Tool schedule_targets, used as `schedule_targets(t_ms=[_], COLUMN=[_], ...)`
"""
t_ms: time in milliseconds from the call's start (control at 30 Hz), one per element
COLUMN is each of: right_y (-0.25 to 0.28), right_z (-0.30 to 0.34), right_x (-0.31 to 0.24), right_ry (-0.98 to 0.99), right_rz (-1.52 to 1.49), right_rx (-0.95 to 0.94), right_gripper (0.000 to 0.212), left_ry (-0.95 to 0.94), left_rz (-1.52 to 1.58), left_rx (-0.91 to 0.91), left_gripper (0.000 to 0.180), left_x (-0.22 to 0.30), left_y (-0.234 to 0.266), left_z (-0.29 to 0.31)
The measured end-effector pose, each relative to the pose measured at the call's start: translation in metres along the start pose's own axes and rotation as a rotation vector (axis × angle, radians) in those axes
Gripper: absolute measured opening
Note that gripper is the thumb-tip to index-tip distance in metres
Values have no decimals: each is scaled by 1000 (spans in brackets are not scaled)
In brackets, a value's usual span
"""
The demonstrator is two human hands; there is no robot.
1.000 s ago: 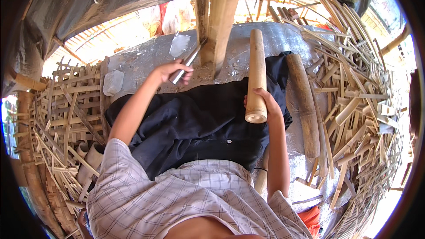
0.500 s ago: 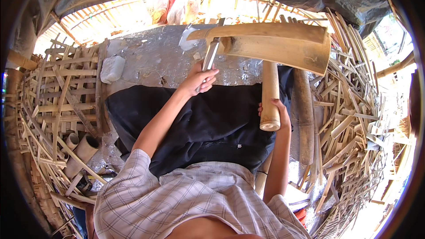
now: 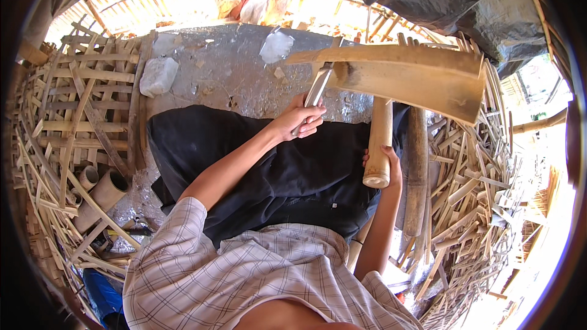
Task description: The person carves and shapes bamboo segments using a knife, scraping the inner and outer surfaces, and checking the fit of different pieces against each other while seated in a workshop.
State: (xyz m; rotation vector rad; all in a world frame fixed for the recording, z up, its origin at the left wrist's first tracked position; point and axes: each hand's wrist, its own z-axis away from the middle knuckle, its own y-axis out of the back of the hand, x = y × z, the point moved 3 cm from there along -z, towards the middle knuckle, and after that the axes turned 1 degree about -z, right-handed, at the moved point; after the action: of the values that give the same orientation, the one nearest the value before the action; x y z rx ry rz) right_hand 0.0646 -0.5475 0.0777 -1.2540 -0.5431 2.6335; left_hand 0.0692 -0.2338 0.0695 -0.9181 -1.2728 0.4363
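Split bamboo (image 3: 409,82) hangs beyond the knees, its long axis running left to right, with the broad right end dipping nearer the person and the narrower left end on the blade. It shows 2 lengthwise faces (whether they remain joined, I cannot tell), the lower turning its hollow inside toward the person. Round bamboo (image 3: 380,134) points away from the body, its far end hidden behind the split piece; contact between these 2 cannot be told. Metal tool (image 3: 318,85) slants up and right, its tip showing past the upper edge.

Left hand (image 3: 301,116) is wrapped around the tool; right hand (image 3: 394,162) grips the round bamboo near its lower end.

1.0 s ago the split piece stood lengthwise, pointing away; now it lies crosswise, and the tool has swung right with it.

Open room spreads over the grey sheet (image 3: 208,67), left of the split piece. A heap of strips (image 3: 471,189) crowds its right end, a woven lattice (image 3: 92,91) bounds the sheet's left, and beside that sits a pale block (image 3: 159,76).
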Motion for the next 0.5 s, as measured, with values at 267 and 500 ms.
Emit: schedule_targets(t_ms=[267,500], right_y=[-2,-44], right_z=[2,72], right_x=[9,-14], right_ry=[105,579], right_rz=[-138,157], right_rx=[-36,7], right_gripper=[63,72], left_ry=[31,81], left_rz=[203,238], left_rx=[37,17], left_gripper=[6,15], left_x=[-4,16], left_y=[27,38], left_z=[-14,-14])
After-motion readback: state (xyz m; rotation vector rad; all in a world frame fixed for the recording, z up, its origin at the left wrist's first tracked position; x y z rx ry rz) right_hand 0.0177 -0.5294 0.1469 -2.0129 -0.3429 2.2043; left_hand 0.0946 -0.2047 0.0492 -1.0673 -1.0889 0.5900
